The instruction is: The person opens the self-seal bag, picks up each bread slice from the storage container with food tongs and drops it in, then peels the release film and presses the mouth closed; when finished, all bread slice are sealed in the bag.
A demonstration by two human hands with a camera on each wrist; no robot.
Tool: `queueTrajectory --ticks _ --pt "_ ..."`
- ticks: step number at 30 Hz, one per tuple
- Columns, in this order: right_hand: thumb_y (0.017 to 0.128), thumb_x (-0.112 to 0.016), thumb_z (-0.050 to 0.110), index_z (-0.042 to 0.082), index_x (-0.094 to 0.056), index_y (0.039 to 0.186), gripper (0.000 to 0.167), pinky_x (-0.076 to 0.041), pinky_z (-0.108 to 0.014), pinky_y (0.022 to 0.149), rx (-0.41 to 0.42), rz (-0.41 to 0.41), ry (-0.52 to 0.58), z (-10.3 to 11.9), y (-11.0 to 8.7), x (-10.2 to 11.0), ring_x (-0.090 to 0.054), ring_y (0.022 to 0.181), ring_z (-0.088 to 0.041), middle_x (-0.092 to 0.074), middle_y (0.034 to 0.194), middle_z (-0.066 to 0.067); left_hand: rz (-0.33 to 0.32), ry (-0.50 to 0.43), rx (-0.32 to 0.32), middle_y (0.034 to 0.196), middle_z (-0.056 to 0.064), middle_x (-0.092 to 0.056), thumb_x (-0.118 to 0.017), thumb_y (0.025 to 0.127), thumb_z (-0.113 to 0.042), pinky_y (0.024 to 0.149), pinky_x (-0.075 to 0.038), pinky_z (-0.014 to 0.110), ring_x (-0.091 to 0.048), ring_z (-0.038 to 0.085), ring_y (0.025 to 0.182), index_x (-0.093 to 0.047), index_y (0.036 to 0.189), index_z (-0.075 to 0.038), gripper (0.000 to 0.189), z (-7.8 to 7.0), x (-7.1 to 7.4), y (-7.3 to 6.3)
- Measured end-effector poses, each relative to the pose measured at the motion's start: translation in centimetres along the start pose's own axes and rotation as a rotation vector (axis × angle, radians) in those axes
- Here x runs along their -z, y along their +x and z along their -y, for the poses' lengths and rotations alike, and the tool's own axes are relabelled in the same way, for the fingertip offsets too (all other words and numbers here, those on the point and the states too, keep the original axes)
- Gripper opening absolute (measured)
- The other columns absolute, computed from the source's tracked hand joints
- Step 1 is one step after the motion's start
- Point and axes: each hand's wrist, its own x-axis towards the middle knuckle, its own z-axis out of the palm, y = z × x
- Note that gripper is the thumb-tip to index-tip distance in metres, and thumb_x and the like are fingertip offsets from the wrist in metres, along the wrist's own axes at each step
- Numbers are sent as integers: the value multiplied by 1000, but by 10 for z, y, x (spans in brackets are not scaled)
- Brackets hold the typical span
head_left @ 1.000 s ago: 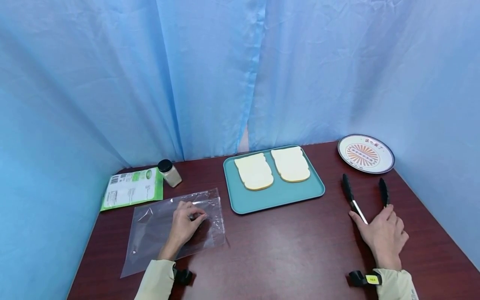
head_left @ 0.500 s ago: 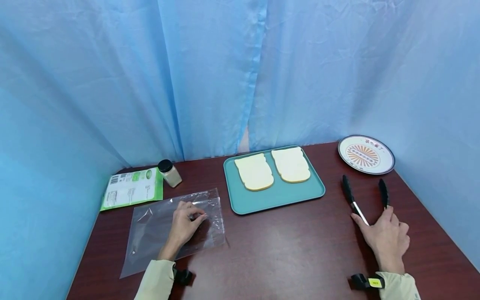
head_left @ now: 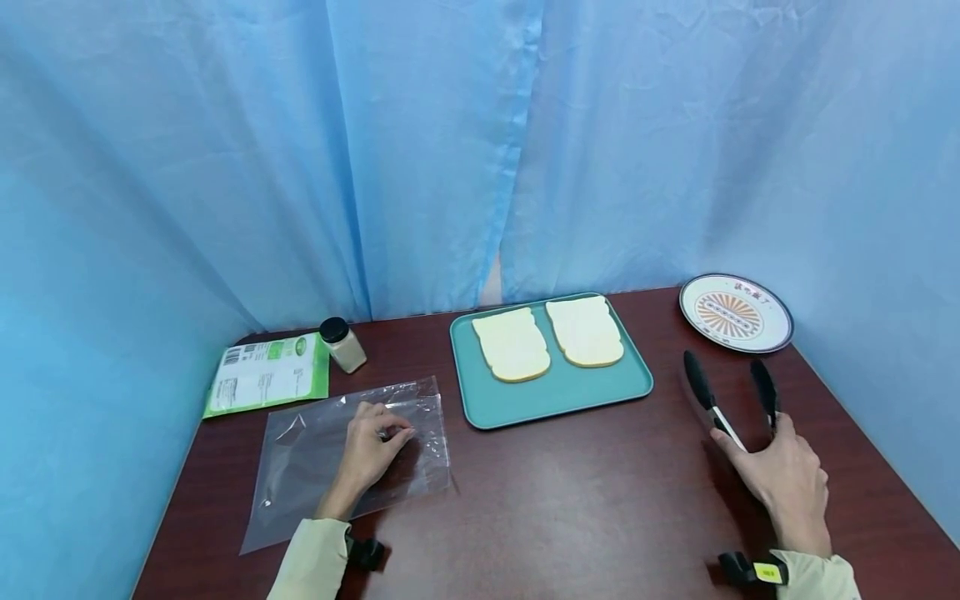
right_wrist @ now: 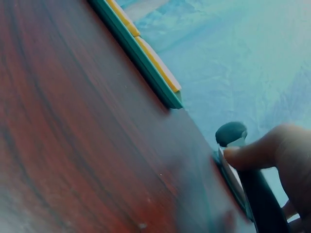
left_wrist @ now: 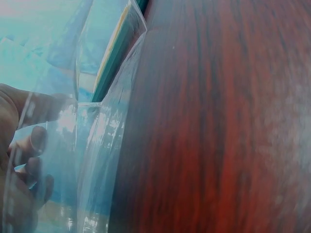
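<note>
A clear plastic bag lies flat on the left of the table, its opening side toward the middle. My left hand rests over it, thumb and forefinger pinching the film near that edge. In the left wrist view, the see-through film overlaps my fingers. At the right, my right hand grips a pair of tongs with black tips spread apart and pointing toward the back. The right wrist view shows my thumb along the tongs' arm. Nothing is between the tips.
A teal tray at the back middle bears two bread slices. A patterned plate sits at the back right, beyond the tongs. At the back left are a green-and-white packet and a black-capped jar. Blue curtains enclose the table.
My right hand has shifted slightly right and toward me with the tongs, whose tips have come a little closer together. The left hand stays in place on the bag.
</note>
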Motion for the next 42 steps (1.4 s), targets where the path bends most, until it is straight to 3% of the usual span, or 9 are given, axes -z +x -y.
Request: queueTrajectory --ticks 5,13,20,27,34,42 --pt "77 -64 77 -5 -32 144 111 -46 -60 71 45 -47 47 4 -4 -3 -61 88 -49 -60 106 -31 1 11 1 68 -2 -61 -86 71 0 68 -38 28 -47 12 74 -77 72 -12 15 -1 1 1" --pt "84 -59 74 -2 -20 154 110 -45 -59 65 136 -27 52 23 -13 1 -60 90 -51 -58 111 -33 16 13 16 69 -2 -61 -85 72 -1 69 -38 29 -46 12 74 -77 73 -11 13 -3 2 3" --pt "88 -48 78 0 -3 159 115 -44 -66 68 216 73 -47 47 -24 3 -52 100 -62 -38 137 -43 23 7 15 69 -2 -61 -85 73 -1 69 -37 29 -45 12 74 -77 73 -10 12 -3 1 3" --pt "86 -50 78 -2 -10 157 115 -46 -64 66 300 51 -79 75 -36 -5 -57 88 -60 -42 132 -42 33 7 15 70 -1 -61 -85 74 -3 69 -39 29 -46 13 75 -77 74 -11 11 -2 1 2" --pt "85 -54 78 -2 -15 157 115 -49 -59 63 316 63 -77 93 -42 -20 -60 80 -52 -47 129 -41 35 -5 19 69 -2 -61 -85 73 -1 69 -38 27 -45 12 75 -77 73 -11 13 -2 -1 0" --pt "85 -60 72 -1 -17 156 111 -50 -60 65 326 56 -63 106 -45 -28 -60 81 -54 -49 127 -40 15 15 7 69 -2 -61 -85 73 0 68 -38 28 -45 11 74 -77 72 -11 14 -4 -1 0"
